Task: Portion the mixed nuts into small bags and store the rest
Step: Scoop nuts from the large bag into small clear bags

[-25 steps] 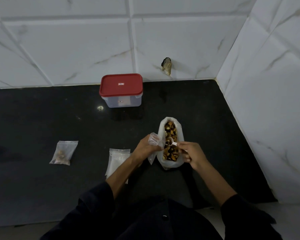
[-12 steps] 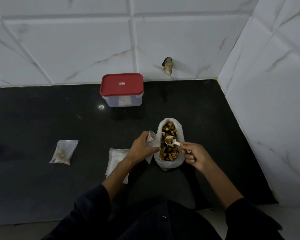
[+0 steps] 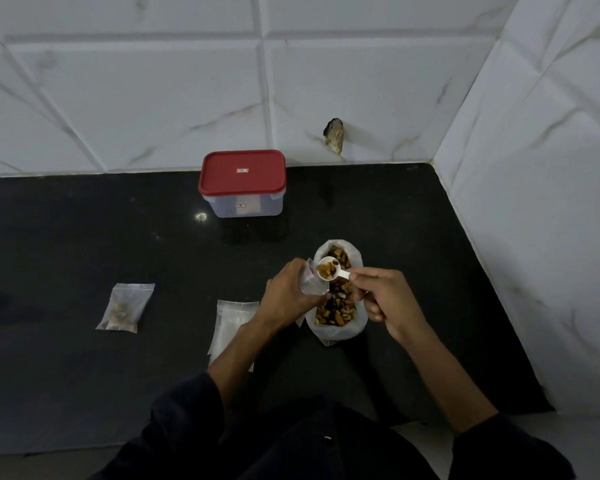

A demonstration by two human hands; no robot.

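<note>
Left hand (image 3: 286, 294) grips small clear plastic bag (image 3: 311, 282), mouth up, beside big white bag of mixed nuts (image 3: 338, 299) on black table (image 3: 118, 375). Right hand (image 3: 383, 299) pinches small white plastic scoop (image 3: 328, 268), loaded, at mouth. Bag likely light, floppy, slick: hold near rim.

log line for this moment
step: filling small bag | left hand: holds bag | right hand: spoon of nuts at bag mouth

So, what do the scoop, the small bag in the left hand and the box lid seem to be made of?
Scoop: probably white plastic, smooth and opaque.
Small bag: thin clear plastic film; it creases and shows through.
Lid: likely red plastic with a slight sheen and a moulded rim.
</note>
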